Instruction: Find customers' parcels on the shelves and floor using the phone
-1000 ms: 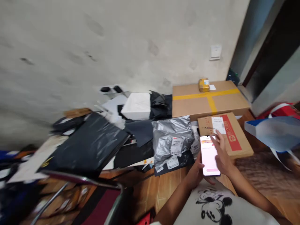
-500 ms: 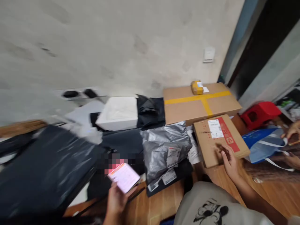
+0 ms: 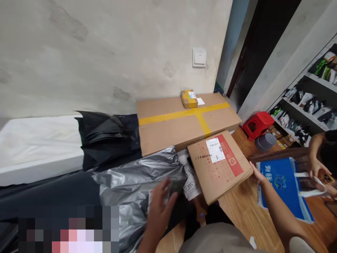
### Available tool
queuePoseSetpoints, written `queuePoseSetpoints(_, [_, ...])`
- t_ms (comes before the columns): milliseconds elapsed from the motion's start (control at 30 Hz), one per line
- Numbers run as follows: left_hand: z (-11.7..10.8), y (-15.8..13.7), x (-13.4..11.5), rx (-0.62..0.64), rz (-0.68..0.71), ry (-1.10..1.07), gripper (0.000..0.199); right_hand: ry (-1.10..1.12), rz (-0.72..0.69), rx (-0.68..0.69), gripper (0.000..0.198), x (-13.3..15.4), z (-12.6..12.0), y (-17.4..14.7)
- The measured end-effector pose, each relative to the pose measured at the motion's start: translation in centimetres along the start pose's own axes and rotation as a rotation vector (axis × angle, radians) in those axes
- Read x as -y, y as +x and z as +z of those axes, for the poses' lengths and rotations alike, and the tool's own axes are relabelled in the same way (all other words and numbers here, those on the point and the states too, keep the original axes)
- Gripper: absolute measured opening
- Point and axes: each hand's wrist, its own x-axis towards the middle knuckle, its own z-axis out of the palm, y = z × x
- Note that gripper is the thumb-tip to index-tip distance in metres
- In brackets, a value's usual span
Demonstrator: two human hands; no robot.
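Because the labelled carton (image 3: 205, 177) is broad, the right hand (image 3: 258, 174) seems to steady it from its right-hand edge, fingers set against the cardboard (how firmly they grip, or whether any curl underneath, I cannot tell). Blurred and loosely spread, the left hand (image 3: 159, 200) appears over the silver parcel (image 3: 123, 181) with nothing visible in its grasp. That carton lies with its label (image 3: 215, 150) up, just in front of a large taped box (image 3: 163, 135), whose flat top probably makes a handy stand for the small yellow-taped package (image 3: 189, 100).
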Motion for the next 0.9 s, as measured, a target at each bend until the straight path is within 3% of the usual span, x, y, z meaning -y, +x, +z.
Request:
queuePoseSetpoints(33, [3.5, 0.4, 0.0, 0.063, -0.134, -0.093, 0.058, 0.014, 0.017, 0.048, 0.070, -0.4, -0.2, 0.4])
queuePoseSetpoints(67, [6.5, 1.0, 0.1, 0.047, -0.280, -0.149, 0.054, 0.027, 0.028, 0.091, 0.072, -0.7, -0.5, 0.7])
queuePoseSetpoints(100, [9.0, 1.5, 0.3, 0.028, -0.322, -0.157, 0.050, 0.038, 0.037, 0.130, 0.073, -1.0, -0.8, 1.1])
queuePoseSetpoints(200, [12.9, 2.7, 1.4, 0.018, -0.414, -0.226, 0.038, 0.068, 0.052, 0.238, 0.081, -1.3, -1.5, 2.0])
queuePoseSetpoints(367, [13.8, 1.5, 2.6, 0.088, -0.678, -0.564, 0.046, 0.095, 0.051, 0.382, 0.092, -1.1, -2.1, 3.3])
queuePoseSetpoints(567, [14.4, 0.3, 1.6, 0.014, -0.965, -0.693, 0.060, 0.130, 0.026, 0.467, 0.100, -0.8, -1.7, 3.5])
queuePoseSetpoints(700, [14.8, -0.4, -0.3, -0.050, -1.007, -0.756, 0.069, 0.129, 0.000, 0.466, 0.092, -0.3, -1.3, 2.3])
queuePoseSetpoints(900, [14.5, -3.0, -0.6, -0.087, -0.982, -0.731, 0.056, 0.107, -0.054, 0.407, 0.075, 0.2, -2.3, -0.7])
